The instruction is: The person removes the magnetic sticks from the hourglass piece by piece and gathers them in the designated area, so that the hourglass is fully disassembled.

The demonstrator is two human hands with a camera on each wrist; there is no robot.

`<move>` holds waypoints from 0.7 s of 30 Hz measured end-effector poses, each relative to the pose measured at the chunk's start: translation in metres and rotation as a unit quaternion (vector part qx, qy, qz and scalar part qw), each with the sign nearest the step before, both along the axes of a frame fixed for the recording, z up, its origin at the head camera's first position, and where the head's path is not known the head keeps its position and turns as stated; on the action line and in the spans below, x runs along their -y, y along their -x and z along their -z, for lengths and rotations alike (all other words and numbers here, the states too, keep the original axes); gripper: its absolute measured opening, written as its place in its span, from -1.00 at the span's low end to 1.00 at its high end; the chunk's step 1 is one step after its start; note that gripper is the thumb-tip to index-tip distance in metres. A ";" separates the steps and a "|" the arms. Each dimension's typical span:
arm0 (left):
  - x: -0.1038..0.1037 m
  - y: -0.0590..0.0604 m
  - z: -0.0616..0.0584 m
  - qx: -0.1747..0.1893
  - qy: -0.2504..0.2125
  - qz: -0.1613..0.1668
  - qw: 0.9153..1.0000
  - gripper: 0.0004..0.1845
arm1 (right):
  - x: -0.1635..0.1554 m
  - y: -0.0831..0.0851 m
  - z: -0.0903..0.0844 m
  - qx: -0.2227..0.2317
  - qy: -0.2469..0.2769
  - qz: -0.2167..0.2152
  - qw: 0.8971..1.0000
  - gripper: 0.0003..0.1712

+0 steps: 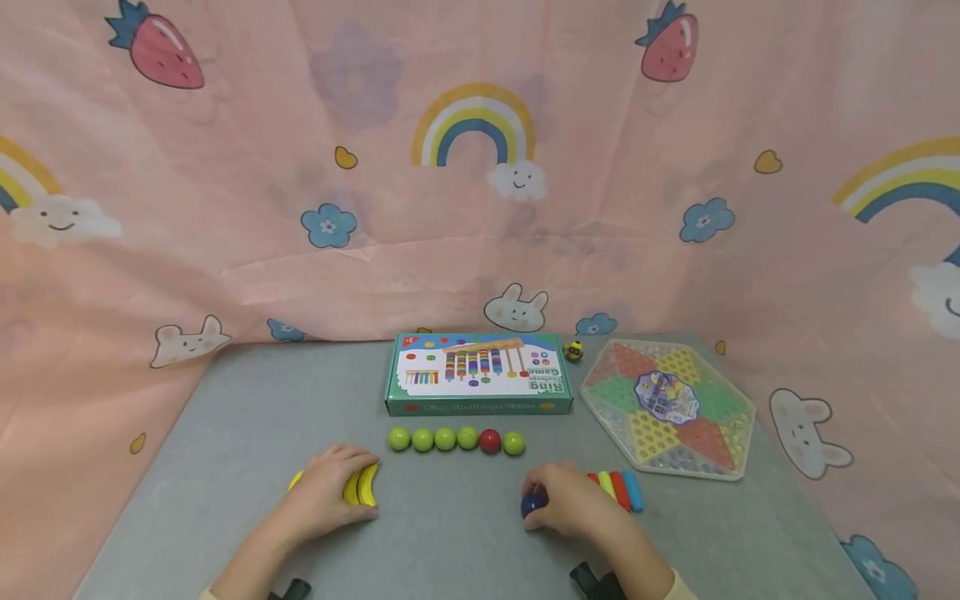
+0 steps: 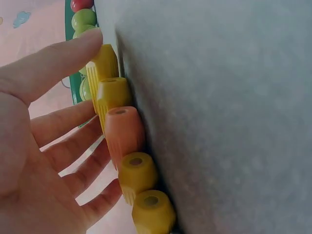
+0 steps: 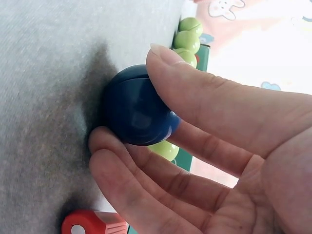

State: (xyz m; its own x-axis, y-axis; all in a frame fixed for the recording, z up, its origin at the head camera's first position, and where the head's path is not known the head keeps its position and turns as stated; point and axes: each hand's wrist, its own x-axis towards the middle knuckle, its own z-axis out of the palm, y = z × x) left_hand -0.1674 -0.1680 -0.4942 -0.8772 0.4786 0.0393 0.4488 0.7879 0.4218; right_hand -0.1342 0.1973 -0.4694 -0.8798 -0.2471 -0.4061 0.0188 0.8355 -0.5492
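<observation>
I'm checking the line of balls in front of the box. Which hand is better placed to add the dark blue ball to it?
The right hand: its thumb and fingers already pinch the dark blue ball, near the row of balls. The left hand rests on the yellow pegs.

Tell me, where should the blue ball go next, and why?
Probably lift the blue ball and set it at the right end of the ball row. The right hand already pinches it between thumb and fingers, and the five green balls and one red one lie in a line just ahead.
</observation>
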 end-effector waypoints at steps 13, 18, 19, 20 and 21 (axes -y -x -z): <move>0.001 -0.002 0.002 0.017 -0.002 -0.025 1.000 -0.20 | -0.005 0.001 -0.002 -0.023 0.020 0.039 0.999 -0.65; -0.004 -0.004 -0.010 0.029 -0.047 -0.035 0.998 -0.21 | -0.011 0.010 -0.006 -0.131 0.049 0.132 0.981 -0.49; -0.005 -0.004 -0.012 0.029 -0.053 -0.035 0.998 -0.22 | -0.012 0.013 -0.006 -0.154 0.045 0.139 0.977 -0.49; -0.005 -0.004 -0.013 0.027 -0.057 -0.035 0.997 -0.23 | -0.013 0.017 -0.005 -0.172 0.041 0.142 0.974 -0.49; -0.005 -0.005 -0.014 0.025 -0.062 -0.035 0.997 -0.23 | -0.014 0.020 -0.004 -0.181 0.036 0.143 0.972 -0.50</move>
State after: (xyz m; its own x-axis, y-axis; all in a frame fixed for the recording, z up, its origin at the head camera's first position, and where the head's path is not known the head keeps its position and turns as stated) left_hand -0.1627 -0.1626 -0.4800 -0.9110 0.4095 0.0493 0.3697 0.7577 0.5378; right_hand -0.1542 0.2116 -0.4657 -0.9988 0.0127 -0.0480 0.0398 0.7838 -0.6198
